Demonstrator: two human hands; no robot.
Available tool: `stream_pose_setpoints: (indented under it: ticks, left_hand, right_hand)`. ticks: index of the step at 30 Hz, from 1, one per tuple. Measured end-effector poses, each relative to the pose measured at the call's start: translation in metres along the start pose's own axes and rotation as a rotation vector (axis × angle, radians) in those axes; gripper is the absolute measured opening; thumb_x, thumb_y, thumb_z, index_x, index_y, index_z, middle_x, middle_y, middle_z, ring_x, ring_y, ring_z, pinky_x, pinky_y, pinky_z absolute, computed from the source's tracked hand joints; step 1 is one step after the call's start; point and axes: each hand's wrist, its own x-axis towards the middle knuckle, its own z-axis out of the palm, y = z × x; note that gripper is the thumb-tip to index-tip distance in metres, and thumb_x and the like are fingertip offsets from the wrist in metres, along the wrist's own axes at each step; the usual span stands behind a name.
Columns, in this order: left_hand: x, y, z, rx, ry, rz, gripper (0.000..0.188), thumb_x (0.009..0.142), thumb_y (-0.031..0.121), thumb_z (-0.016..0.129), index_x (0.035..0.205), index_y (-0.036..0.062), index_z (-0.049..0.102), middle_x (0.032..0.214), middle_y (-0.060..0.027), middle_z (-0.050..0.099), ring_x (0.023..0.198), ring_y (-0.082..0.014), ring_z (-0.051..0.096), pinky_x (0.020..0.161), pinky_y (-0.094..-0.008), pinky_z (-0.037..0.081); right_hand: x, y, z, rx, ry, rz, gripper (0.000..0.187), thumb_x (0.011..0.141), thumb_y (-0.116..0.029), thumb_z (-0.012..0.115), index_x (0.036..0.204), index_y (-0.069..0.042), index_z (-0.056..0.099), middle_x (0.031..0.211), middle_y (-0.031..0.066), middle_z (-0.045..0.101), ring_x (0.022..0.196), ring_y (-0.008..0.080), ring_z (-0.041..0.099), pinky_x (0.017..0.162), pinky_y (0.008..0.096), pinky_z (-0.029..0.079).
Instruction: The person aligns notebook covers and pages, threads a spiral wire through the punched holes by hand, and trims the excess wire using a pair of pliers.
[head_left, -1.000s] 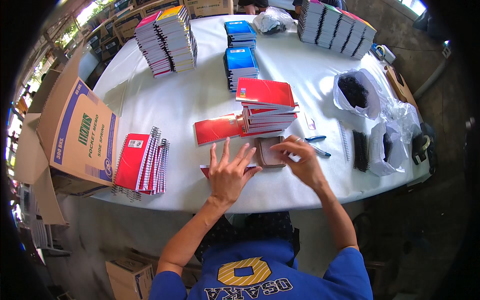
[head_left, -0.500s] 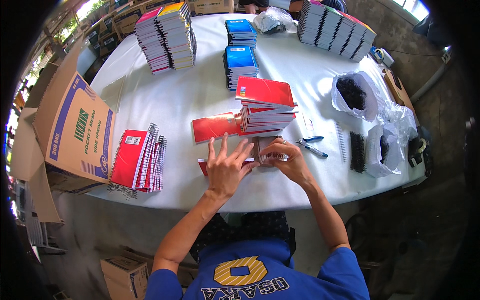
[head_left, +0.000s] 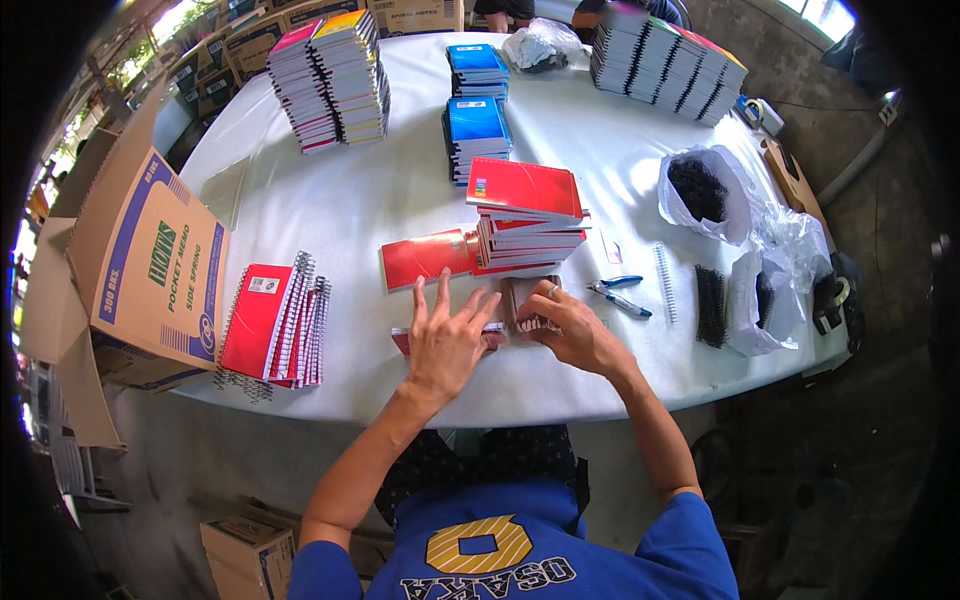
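- Head view: left hand [head_left: 445, 340] lies flat, fingers spread, pressing a red notebook [head_left: 402, 338] on the white bench [head_left: 380, 190], just below the red notebook stack [head_left: 528, 215].
- Right hand [head_left: 570, 330] pinches a brownish sheet block [head_left: 520, 305] beside it.
- Judged light, flexible, easily skewed; best gripped along the binding edge.
- Notebook mostly hidden under the hands; its spiral cannot be made out.

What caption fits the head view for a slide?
Left hand pressing a small red notebook flat while right hand works its brown edge on a white round table.
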Motion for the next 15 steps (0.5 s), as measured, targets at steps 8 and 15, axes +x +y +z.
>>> stream_pose_setpoints:
  ticks: [8,15]
  left_hand:
    - [0.003,-0.008,0.0,-0.126,-0.131,0.002,0.056,0.083,0.044,0.067,0.132,0.0193,0.058,0.122,-0.0023,0.066,0.123,-0.0333,0.055,0.109,-0.0568,0.034]
    - [0.007,-0.008,-0.001,-0.145,-0.2,-0.027,0.056,0.083,0.046,0.065,0.132,0.0198,0.057,0.121,-0.0039,0.066,0.118,-0.0311,0.058,0.105,-0.0542,0.039]
  right_hand:
    - [-0.004,0.009,0.013,-0.196,0.188,-0.209,0.018,0.076,-0.005,0.073,0.09,-0.009,0.063,0.091,0.0048,0.057,0.09,0.0236,0.057,0.084,0.0379,0.041]
    - [-0.007,0.018,0.027,-0.401,0.401,-0.393,0.02,0.073,-0.002,0.069,0.091,-0.008,0.063,0.092,0.0049,0.056,0.087,0.0237,0.056,0.081,0.0385,0.043]
